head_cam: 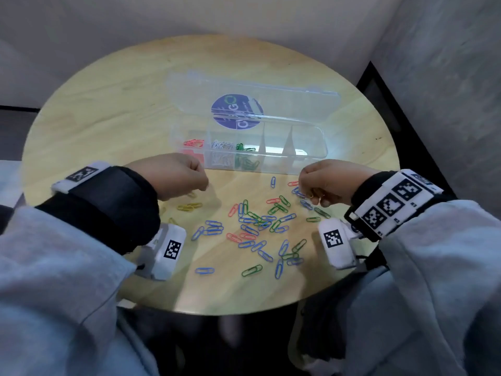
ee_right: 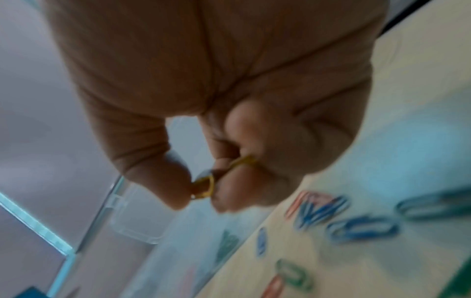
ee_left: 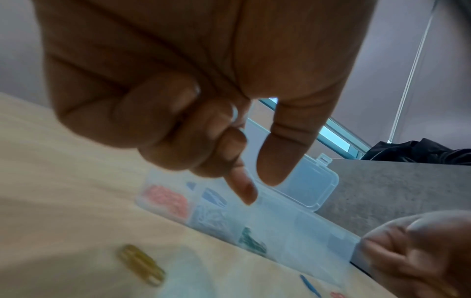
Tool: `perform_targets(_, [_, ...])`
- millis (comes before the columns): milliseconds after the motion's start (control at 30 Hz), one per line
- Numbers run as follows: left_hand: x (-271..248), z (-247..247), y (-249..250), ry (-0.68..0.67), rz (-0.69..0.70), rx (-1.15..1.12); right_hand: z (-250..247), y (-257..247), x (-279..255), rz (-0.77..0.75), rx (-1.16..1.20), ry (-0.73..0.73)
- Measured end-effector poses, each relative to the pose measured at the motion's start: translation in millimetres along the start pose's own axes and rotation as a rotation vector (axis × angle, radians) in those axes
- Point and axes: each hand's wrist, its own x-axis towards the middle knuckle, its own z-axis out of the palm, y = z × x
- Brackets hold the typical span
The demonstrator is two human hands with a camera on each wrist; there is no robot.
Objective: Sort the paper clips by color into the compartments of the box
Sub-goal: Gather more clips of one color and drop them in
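Nearest me, loose paper clips (head_cam: 252, 229) in blue, green and red lay scattered across the round wooden table (head_cam: 108, 109), with a few yellow clips (head_cam: 189, 206) off to the left under my left wrist. Above them my right hand (head_cam: 328, 183) pinched a yellow paper clip (ee_right: 203, 186) between thumb and forefinger, the other fingers curled in. My left hand (head_cam: 173, 175) hung with most fingers curled, the forefinger and thumb pointing down and apart, holding nothing I could see. Just beyond both hands lay the clear compartment box (head_cam: 311, 150), its long axis running left to right, lid open behind it. Red, white and green clips filled the three left compartments; those to the right looked empty. I judged my right hand the nearer to them.
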Motion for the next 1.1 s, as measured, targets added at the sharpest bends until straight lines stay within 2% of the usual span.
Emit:
perform_targets(100, [-4.7, -7.3, -14.9, 0.106, -0.009, 0.112, 15.1, -12.5, -2.2, -0.078, 0.216, -0.165])
perform_targets(233, [-13.1, -13.8, -35.3, 0.19, -0.079, 0.299, 31.4, -25.8, -1.3, -0.116, 0.4, -0.241])
perform_targets(367, [-18.8, -19.6, -48.7, 0.172, -0.162, 0.41, 42.1, -36.8, -0.5, -0.103, 0.612, -0.229])
perform_targets(500, [-19.8, -16.2, -53.5, 0.091, -0.207, 0.49, 56.2, -47.4, -0.9, -0.075, 0.635, -0.213])
perform_targets(700, [-9.1, -5.6, -58.5, 0.054, -0.199, 0.488, 85.7, -66.4, 5.2, -0.098, 0.298, -0.138])
perform_targets(867, [-3.3, -3.0, -61.8, 0.055, -0.184, 0.441, 105.3, -85.4, 6.9, -0.137, -0.102, -0.127])
perform_targets(1100, [-2.2, 0.2, -57.4, 0.034, -0.171, 0.43, 125.7, -107.6, 8.5, -0.266, -0.646, -0.005])
